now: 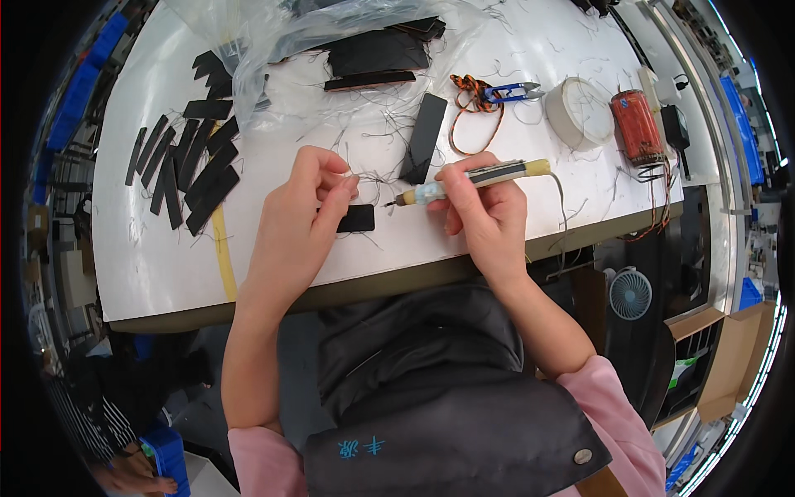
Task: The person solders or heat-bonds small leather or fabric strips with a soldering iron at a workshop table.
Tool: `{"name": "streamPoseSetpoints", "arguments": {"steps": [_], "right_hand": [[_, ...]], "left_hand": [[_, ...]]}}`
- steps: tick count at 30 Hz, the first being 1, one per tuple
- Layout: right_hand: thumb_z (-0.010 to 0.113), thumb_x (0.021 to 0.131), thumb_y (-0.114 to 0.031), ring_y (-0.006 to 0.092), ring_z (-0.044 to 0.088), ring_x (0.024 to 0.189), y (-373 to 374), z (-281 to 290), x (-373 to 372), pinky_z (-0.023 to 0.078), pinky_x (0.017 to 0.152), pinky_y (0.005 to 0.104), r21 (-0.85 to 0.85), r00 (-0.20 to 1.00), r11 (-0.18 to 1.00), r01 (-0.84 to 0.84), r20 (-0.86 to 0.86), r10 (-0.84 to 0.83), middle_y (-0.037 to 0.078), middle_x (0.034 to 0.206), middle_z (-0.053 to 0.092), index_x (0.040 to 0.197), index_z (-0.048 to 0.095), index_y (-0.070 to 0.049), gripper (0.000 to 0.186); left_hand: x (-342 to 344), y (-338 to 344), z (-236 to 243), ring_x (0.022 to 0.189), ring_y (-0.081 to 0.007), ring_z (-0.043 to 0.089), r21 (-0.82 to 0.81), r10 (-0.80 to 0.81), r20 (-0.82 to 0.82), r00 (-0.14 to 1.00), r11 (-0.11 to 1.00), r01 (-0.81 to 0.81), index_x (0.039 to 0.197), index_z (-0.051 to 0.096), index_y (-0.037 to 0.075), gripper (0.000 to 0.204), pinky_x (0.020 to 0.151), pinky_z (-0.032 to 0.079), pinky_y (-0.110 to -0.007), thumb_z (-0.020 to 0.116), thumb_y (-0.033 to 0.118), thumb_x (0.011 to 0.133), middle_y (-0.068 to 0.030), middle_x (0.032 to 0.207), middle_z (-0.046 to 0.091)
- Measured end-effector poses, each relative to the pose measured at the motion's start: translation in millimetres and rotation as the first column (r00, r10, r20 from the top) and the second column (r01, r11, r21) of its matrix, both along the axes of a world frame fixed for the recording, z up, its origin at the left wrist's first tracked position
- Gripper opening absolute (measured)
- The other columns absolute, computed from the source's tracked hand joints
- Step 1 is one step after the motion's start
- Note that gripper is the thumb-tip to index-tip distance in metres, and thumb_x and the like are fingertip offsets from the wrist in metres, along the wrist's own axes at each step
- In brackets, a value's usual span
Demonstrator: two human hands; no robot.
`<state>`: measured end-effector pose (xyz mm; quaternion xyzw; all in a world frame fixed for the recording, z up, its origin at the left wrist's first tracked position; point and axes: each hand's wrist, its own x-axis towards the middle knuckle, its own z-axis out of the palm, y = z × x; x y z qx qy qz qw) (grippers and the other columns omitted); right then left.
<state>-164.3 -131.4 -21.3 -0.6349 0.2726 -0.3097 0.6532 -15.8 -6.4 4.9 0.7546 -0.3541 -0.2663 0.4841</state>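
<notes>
My left hand (302,224) is closed in a pinch just above a small black strip (358,218) on the white table. Fine dark threads lie around those fingertips, but what they grip is too small to make out. In my right hand (490,207) is a corded pen-shaped tool (497,172), its handle wrapped in grey, yellow and pale blue. Its thin dark tip points left, toward the pinched fingers, and stays apart from them. Beyond the tip, a longer black strip (424,137) lies slanted.
Several black strips (195,153) are spread at the left by a yellow tape line (224,257). Clear plastic (273,62) partly covers stacked black pieces (377,54). Blue thread snips (513,92), an orange-black cord (472,95), a round white container (578,114) and a red coil (636,126) stand right.
</notes>
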Motion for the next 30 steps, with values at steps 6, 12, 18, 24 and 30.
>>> {"name": "streamPoseSetpoints", "arguments": {"steps": [6,12,18,24,30], "right_hand": [[0.058,0.096,-0.014,0.0064,0.062,0.064,0.1,6.0,-9.2,0.04,0.046,0.0179,0.116,0.993,0.993,0.013,0.112,-0.026,0.003,0.077,0.061,0.092,0.057,0.0,0.014],[0.061,0.094,-0.013,0.0017,0.057,0.059,12.5,5.0,-10.6,0.039,0.047,0.0162,0.052,0.999,0.999,-0.01,0.049,0.007,0.0,0.065,0.059,0.09,0.059,0.001,0.014],[0.066,0.09,-0.013,-0.0001,0.054,0.057,14.5,-1.3,-8.2,0.037,0.048,0.0158,-0.05,0.998,0.998,-0.027,-0.067,0.023,0.001,0.066,0.062,0.089,0.062,0.002,0.016],[0.067,0.089,-0.014,-0.0017,0.052,0.054,14.3,-3.5,-6.4,0.035,0.046,0.0157,-0.09,0.998,0.996,-0.006,-0.066,0.0,0.001,0.064,0.064,0.088,0.063,0.001,0.016],[0.067,0.089,-0.014,-0.0022,0.051,0.054,14.1,-1.0,-6.3,0.034,0.045,0.0152,-0.069,0.996,0.998,0.0,-0.092,-0.007,0.0,0.061,0.063,0.087,0.063,0.002,0.016]], "left_hand": [[-4.1,17.0,7.3,0.076,-0.0109,0.054,0.025,-0.183,0.315,0.931,0.983,0.185,0.092,0.056,0.002,0.014,0.054,0.042,-0.023,0.065,0.004,0.081,-0.0036,0.084,0.056],[2.6,16.1,-7.3,0.07,-0.0188,0.052,0.08,-0.309,0.477,0.823,0.948,0.309,0.086,0.055,0.001,0.012,0.059,0.042,-0.028,0.065,0.003,0.08,-0.0066,0.079,0.053],[0.2,13.3,-5.9,0.065,-0.0213,0.051,0.053,-0.248,0.436,0.865,0.967,0.25,0.085,0.052,0.0,0.011,0.059,0.042,-0.031,0.062,0.005,0.084,-0.0088,0.075,0.053],[1.1,12.8,-5.9,0.065,-0.0202,0.051,0.069,-0.25,0.438,0.864,0.967,0.244,0.086,0.053,0.001,0.011,0.06,0.042,-0.03,0.062,0.005,0.085,-0.0083,0.076,0.053],[10.0,13.0,-3.2,0.069,-0.019,0.052,0.057,-0.347,0.373,0.861,0.934,0.351,0.088,0.054,0.001,0.012,0.061,0.043,-0.029,0.063,0.003,0.081,-0.0079,0.079,0.053]]}}
